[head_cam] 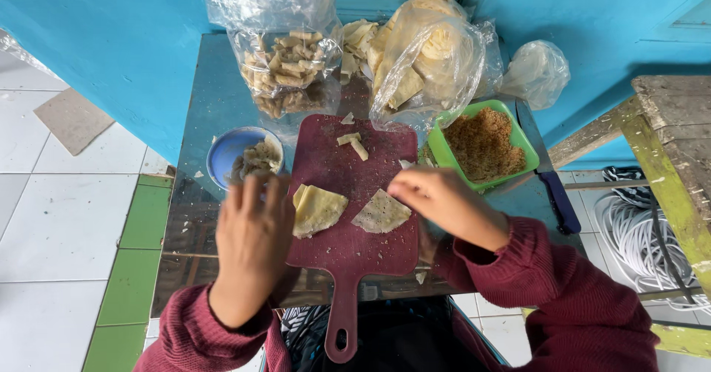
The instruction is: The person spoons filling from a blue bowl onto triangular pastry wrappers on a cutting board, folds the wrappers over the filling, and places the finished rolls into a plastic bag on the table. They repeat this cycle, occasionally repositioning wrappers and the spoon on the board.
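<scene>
Risks first. Thin wrapper sheet under the right fingertips looks brittle, likely to tear or crumble if pinched hard; crumbs already scattered over the dark red cutting board. Board handle hangs off the near worktop edge toward the lap, so a knock from either wrist could tip or slide it. Blue bowl sits right past the left fingertips, easy to bump. Knife with dark handle lies beyond the green tray, to the right of the right hand, apart from it but within a careless sweep. Green tray of brown crumb filling just beyond the right fingers, could spill if nudged.

Fingers. Left hand flat, fingers spread loosely and extended, palm down, fingertips at the board's left edge near the bowl; gripping nothing visible, though underside hidden. Folded yellow piece just right of those fingers, close, contact unclear. Right hand curled, fingers drawn together in a pinch at the upper right corner of the flat wrapper sheet; pinching the sheet or only touching it, cannot tell. Two small cut bits farther up the board, well beyond both sets of fingers. Clear bags of wrappers and fried pieces at the far end.
</scene>
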The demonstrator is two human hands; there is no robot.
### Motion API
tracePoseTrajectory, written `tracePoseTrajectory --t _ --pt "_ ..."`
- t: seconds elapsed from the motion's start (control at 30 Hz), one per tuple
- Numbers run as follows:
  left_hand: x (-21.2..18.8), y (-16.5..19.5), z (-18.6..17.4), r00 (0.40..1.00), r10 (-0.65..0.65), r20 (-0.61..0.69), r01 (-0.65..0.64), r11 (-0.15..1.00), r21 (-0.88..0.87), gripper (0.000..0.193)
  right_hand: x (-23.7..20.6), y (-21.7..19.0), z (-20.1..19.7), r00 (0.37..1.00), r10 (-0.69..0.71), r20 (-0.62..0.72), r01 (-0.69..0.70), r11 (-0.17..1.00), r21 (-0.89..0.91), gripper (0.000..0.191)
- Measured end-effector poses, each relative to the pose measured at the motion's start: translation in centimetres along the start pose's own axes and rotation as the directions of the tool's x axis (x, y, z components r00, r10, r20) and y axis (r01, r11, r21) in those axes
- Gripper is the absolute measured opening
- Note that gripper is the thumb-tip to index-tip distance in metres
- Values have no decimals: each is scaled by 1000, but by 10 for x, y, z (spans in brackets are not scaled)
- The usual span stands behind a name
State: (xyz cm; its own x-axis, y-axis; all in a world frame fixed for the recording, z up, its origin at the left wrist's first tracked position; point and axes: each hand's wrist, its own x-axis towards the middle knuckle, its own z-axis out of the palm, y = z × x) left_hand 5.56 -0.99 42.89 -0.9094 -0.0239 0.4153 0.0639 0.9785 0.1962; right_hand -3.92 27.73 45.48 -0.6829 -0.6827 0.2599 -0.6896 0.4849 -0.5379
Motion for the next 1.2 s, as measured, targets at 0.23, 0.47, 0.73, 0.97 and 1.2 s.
tracePoseTrajectory --t 0.23,0.47,0.73,0.97,1.2 --pt "36 -39 3 988 -82 -133 80 997 -17 107 -24 19 15 972 163 -169 -232 781 -579 20" --pt "38 -28 18 968 -35 -247 -35 962 -272 107 -16 11 15 982 26 -186 -107 890 -442 17" --pt "32 -6 16 862 330 -385 -405 905 -132 92 6 -33 -11 963 -261 -69 230 927 -298 26" --pt "29 1 16 728 526 -441 -567 822 45 71 26 -60 3 923 -376 -83 275 795 -540 27" --pt "28 3 23 708 548 -445 -555 822 127 75 31 -64 10 961 -273 -44 230 877 -422 25"
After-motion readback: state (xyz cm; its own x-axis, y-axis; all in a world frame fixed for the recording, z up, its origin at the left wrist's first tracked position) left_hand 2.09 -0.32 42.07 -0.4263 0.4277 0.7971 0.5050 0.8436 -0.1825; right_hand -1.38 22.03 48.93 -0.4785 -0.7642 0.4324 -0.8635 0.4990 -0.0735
